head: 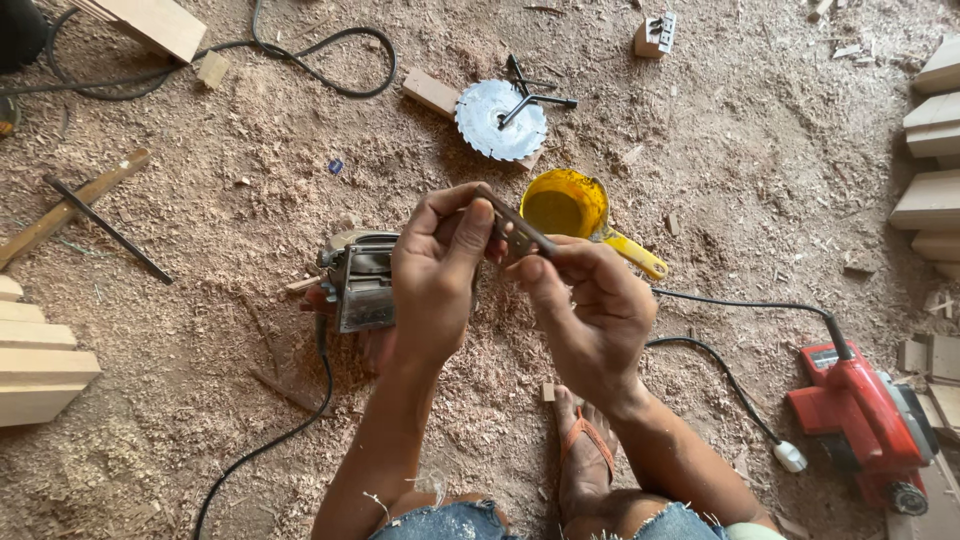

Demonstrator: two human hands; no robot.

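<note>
My left hand and my right hand both pinch a small flat metal plate, held up in front of me over the sawdust floor. The plate is thin, dark grey and slanted, with small holes. Just below my left hand lies a grey metal power tool on the ground, partly hidden by that hand. A yellow cup with a handle sits right behind the plate. My foot in an orange sandal rests under my right forearm.
A round saw blade with a black key tool on it lies further back. A red electric planer sits at the right with its black cord. Wood boards lie stacked at the right and at the left. A black cable loops at the top.
</note>
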